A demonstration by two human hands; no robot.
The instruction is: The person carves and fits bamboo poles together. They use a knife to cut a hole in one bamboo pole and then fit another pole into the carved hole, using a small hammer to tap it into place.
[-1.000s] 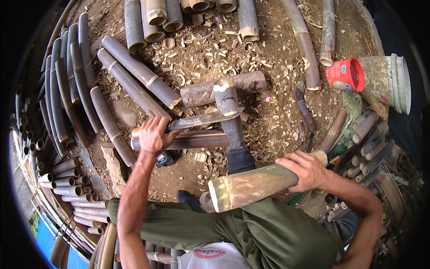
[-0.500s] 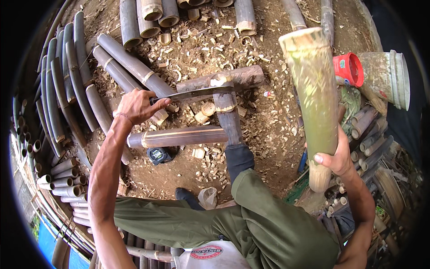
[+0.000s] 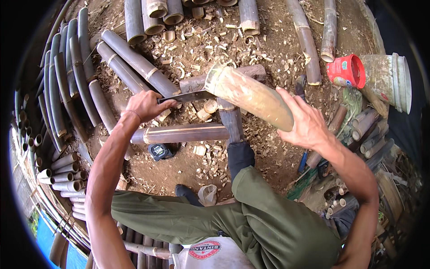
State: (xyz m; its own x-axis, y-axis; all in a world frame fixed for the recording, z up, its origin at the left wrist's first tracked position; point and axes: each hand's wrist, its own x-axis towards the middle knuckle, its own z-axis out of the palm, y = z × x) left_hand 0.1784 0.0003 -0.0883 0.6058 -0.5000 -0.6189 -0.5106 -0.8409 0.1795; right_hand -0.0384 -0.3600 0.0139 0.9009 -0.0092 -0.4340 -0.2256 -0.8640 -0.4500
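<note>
My left hand (image 3: 144, 106) is closed round the handle of a machete (image 3: 190, 96), whose dark blade points right. Across a dark bamboo piece (image 3: 231, 123) in front of my raised foot, the blade's far part passes out of sight. What hides it is a thick, pale green length of bamboo (image 3: 251, 95), its surface scuffed, gripped near its right end by my right hand (image 3: 307, 119). Its ringed left end overlaps the blade and the top of the dark piece; whether it touches them I cannot tell.
A short log (image 3: 192, 84) lies behind the dark piece, and a split-marked bamboo tube (image 3: 179, 133) in front. Nearby are a tape measure (image 3: 160, 152), a red tub (image 3: 344, 71) and a whitish bucket (image 3: 387, 83). Bamboo poles (image 3: 145, 67) and chips surround the work.
My right hand has swung the pale bamboo from upright at the right down and left, over the blade's end. My left hand with the machete has shifted slightly right.
</note>
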